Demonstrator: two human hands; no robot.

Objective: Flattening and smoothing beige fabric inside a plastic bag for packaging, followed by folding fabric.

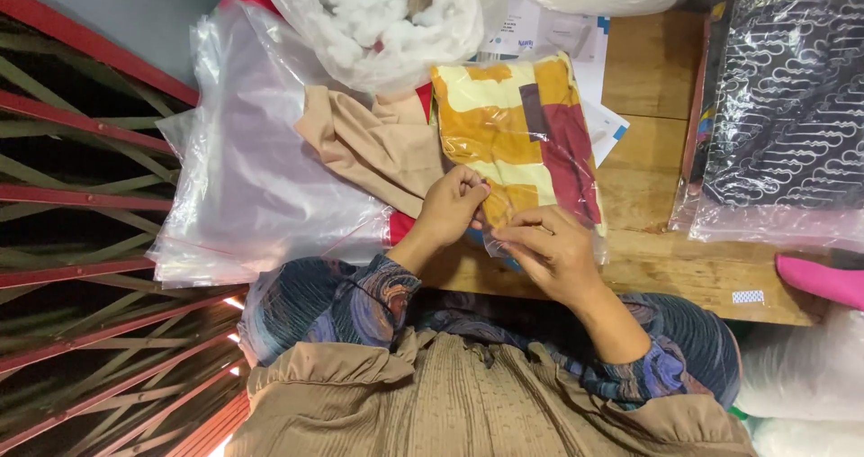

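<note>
Pinching the near edge of a clear plastic packet point(522, 142), both hands meet at its bottom seam. The left hand point(450, 207) is curled, fingertips closed on the packet's lower left corner; the right hand point(551, 252) grips the plastic edge just beside it, fingers bent over the film. Whether the seam is open or sealed is hard to make out, since the fingers cover it.

The packet lies on the wooden tabletop point(648, 178), its far end reaching toward a bag of white stuffing point(382, 16) that is cut off by the top edge. Inside the glossy film sits folded cloth in blocks of mustard yellow, cream, orange and dark red; glare blurs parts of the pattern.

To its left a beige cloth point(378, 147) lies crumpled, touching the packet, partly on a stack of empty clear bags point(247, 169). White papers point(585, 52) are mostly hidden beneath the packet. At right, a bagged dark cloth with a white pattern point(783, 106) runs out of view, and a pink object point(821, 279) is cropped by the edge.
</note>
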